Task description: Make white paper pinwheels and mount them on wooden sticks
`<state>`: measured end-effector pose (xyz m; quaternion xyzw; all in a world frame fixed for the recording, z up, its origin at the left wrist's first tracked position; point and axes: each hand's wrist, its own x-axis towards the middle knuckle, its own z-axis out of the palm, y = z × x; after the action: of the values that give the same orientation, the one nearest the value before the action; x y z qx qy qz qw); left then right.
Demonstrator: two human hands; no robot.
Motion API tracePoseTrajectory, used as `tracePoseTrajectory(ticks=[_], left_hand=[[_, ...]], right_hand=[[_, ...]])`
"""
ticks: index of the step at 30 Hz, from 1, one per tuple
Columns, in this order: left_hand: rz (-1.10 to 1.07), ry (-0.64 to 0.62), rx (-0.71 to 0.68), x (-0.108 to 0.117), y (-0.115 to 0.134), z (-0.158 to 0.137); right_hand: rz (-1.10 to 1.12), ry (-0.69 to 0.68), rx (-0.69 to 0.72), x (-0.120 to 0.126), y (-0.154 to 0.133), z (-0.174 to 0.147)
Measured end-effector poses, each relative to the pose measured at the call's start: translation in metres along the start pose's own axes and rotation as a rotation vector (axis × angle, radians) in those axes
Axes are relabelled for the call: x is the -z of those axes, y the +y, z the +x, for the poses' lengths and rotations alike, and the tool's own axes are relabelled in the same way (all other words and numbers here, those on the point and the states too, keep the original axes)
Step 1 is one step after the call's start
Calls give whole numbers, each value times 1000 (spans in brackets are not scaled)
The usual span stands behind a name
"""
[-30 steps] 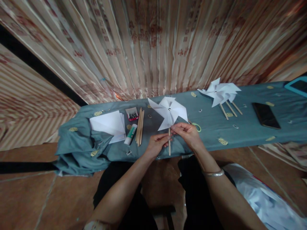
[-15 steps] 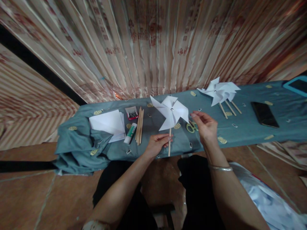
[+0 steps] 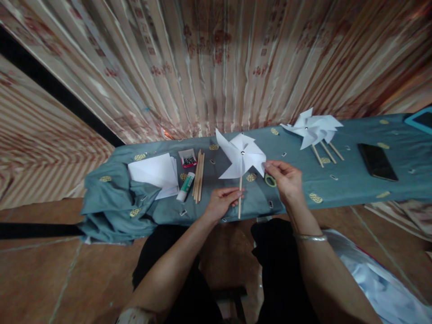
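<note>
A white paper pinwheel (image 3: 239, 155) with a silver pin at its centre stands in front of me on a thin wooden stick. My left hand (image 3: 221, 202) is closed around that stick, below the paper blades. Thumb and fingers of my right hand (image 3: 286, 180) are pinched together at the tip of the pinwheel's right blade, touching the paper. Behind that hand, green-handled scissors (image 3: 270, 180) lie partly hidden. Left of the pinwheel are a bundle of wooden sticks (image 3: 199, 177), a glue stick (image 3: 185, 186) and a small red-and-white box of pins (image 3: 188, 159).
White paper sheets (image 3: 153, 171) lie at the left of the cloth-covered table (image 3: 229, 213). Several finished pinwheels (image 3: 312, 128) overlap at the right, near a black phone (image 3: 377, 162). A blue-edged device (image 3: 418, 121) is at the far right. Behind the table hangs a curtain (image 3: 216, 67).
My right hand has moved left onto the tip of the pinwheel's right blade. The blades have turned slightly. My left hand keeps its hold on the stick.
</note>
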<state>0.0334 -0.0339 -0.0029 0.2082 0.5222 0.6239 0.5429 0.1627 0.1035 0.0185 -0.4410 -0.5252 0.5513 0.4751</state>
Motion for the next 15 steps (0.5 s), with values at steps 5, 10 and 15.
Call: tracePoseTrajectory(ticks=[5, 10, 15], left_hand=[[-15, 4, 0, 1, -2, 1], [-20, 14, 1, 2, -4, 2], [-15, 16, -9, 2, -5, 3]], right_hand=[[-44, -7, 14, -1, 1, -2], [-28, -2, 4, -3, 0, -4], [-22, -34, -22, -4, -1, -6]])
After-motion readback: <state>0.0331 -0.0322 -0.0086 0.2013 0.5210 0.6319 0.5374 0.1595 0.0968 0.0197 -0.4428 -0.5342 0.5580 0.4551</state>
